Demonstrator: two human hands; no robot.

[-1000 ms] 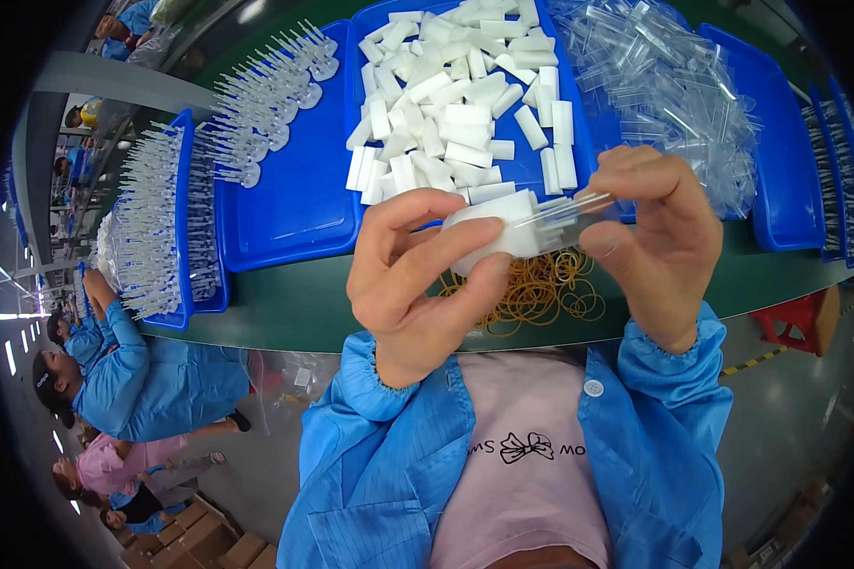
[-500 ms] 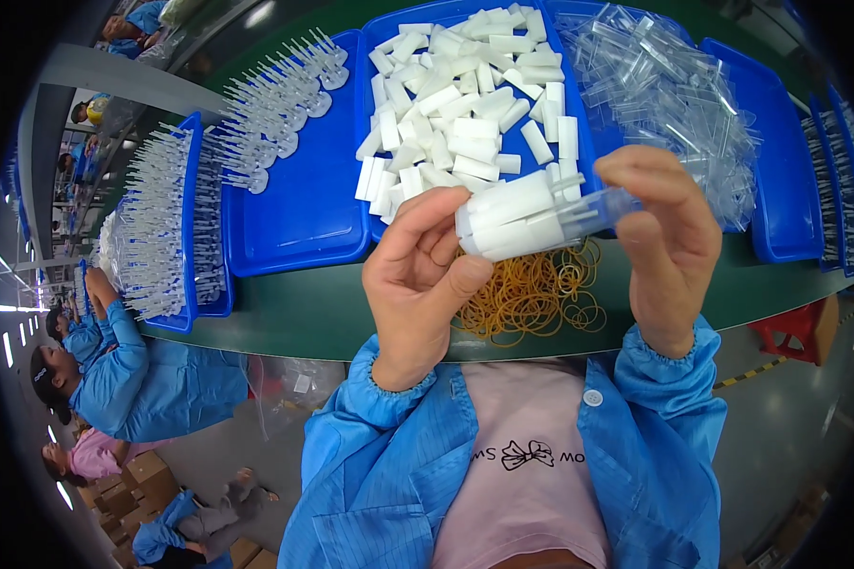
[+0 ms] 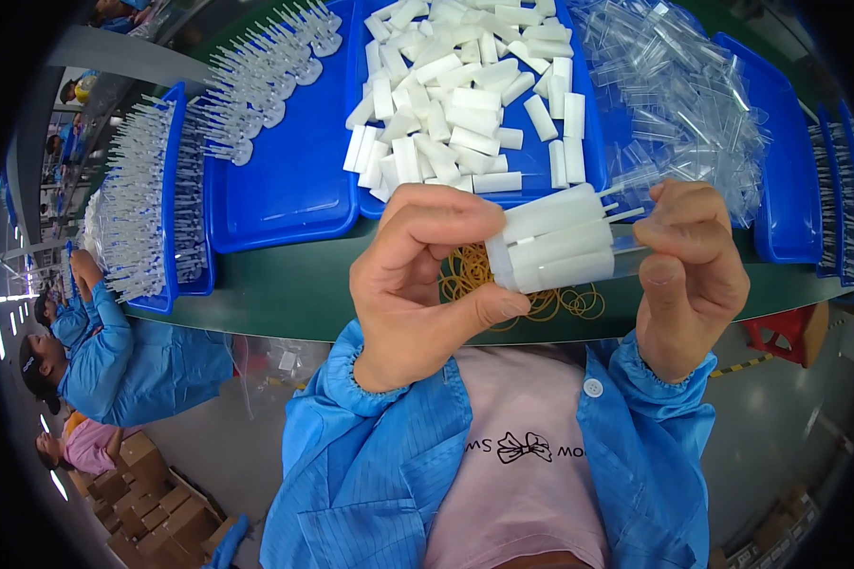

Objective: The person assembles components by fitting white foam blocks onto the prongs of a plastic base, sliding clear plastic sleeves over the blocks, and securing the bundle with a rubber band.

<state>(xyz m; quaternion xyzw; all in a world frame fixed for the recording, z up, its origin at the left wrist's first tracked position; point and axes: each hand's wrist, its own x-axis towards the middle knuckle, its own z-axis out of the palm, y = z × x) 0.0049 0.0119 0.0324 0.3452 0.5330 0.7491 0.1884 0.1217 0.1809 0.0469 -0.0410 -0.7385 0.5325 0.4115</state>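
Now the left hand [image 3: 422,275] pinches the white block bundle [image 3: 562,248] further right of frame centre, where the right hand [image 3: 688,280] pinches its clear sleeve [image 3: 625,255].

Blue jacket [image 3: 380,474] (gathered cuffs [image 3: 349,370])

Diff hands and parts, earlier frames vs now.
The bundle of white blocks, held in the left hand, moved right and slightly toward the body. The right hand, at the bundle's clear plastic, came down toward the body. No visible release. Unchanged: loose white blocks, rubber bands, blue trays.
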